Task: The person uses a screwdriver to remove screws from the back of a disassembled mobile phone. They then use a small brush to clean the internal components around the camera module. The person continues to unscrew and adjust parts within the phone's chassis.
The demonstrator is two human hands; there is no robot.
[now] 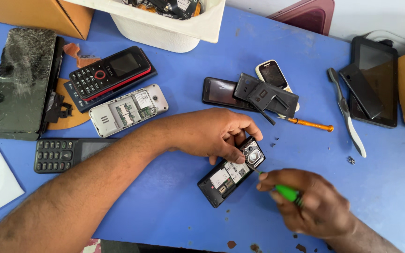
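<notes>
A small black phone (pixel 226 180) with its back cover off lies on the blue table (pixel 174 206), its inner parts and camera module showing. My left hand (pixel 212 133) reaches across from the left and pins the phone's top end with the fingertips. My right hand (pixel 308 201) grips a green-handled screwdriver (pixel 284 191), whose thin tip touches the phone near the camera module.
Several phones lie around: a red-and-black one (pixel 106 72), an opened silver one (pixel 127 110), a black keypad one (pixel 64 154) and a cracked touchscreen (pixel 22 82). Black back covers (pixel 266 96), an orange screwdriver (pixel 310 124), tweezers (pixel 348 115), a tablet (pixel 376 79), loose screws (pixel 351 160) and a white tub (pixel 165 28) are nearby.
</notes>
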